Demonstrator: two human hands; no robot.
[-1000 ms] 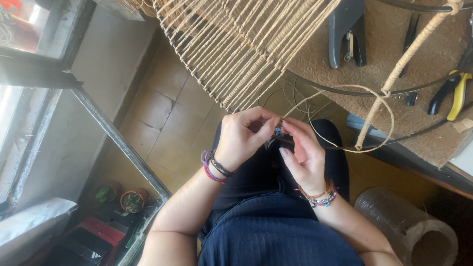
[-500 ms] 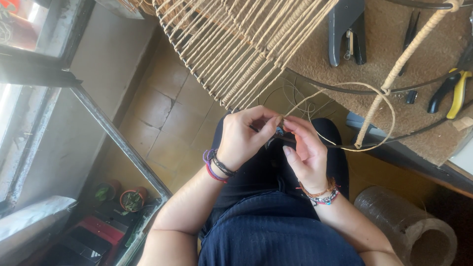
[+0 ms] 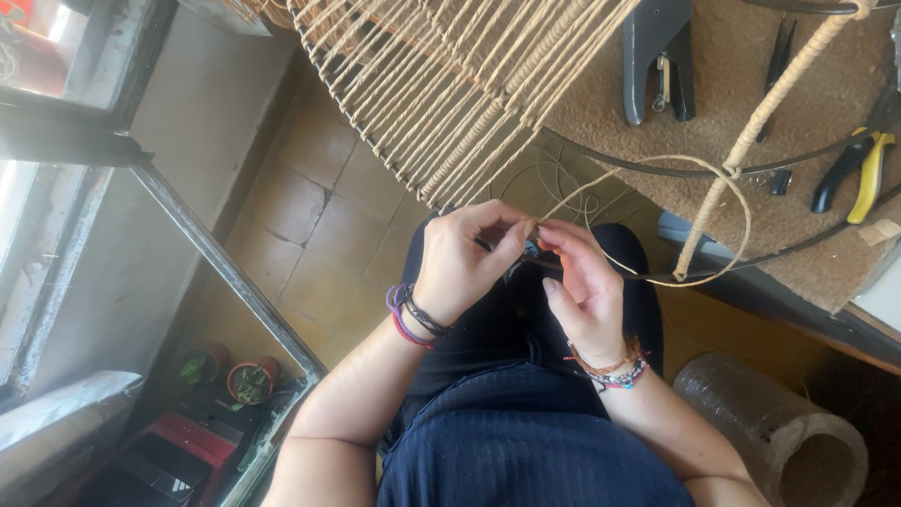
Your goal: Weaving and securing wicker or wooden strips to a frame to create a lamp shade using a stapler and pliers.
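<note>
My left hand point(image 3: 465, 263) and right hand point(image 3: 584, 286) pinch the cord point(image 3: 648, 178) end together over my lap, fingertips closed tight. The cord loops up to the wrapped frame rod point(image 3: 751, 141); I think slack could snag there, or slip free.

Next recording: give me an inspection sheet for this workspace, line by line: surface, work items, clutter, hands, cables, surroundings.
Surface: brown fibrous work mat on a bench at upper right.
Work items: tan cord looped from the hands to a cord-wrapped rod; woven cord panel on a dark frame.
Clutter: grey staple gun, yellow-handled pliers, clear film roll on the floor.
Hands: left hand and right hand pinch the cord end together above the lap.
Cables: dark curved wire across the mat.
Surroundings: tiled floor, window frame, potted plants.
</note>
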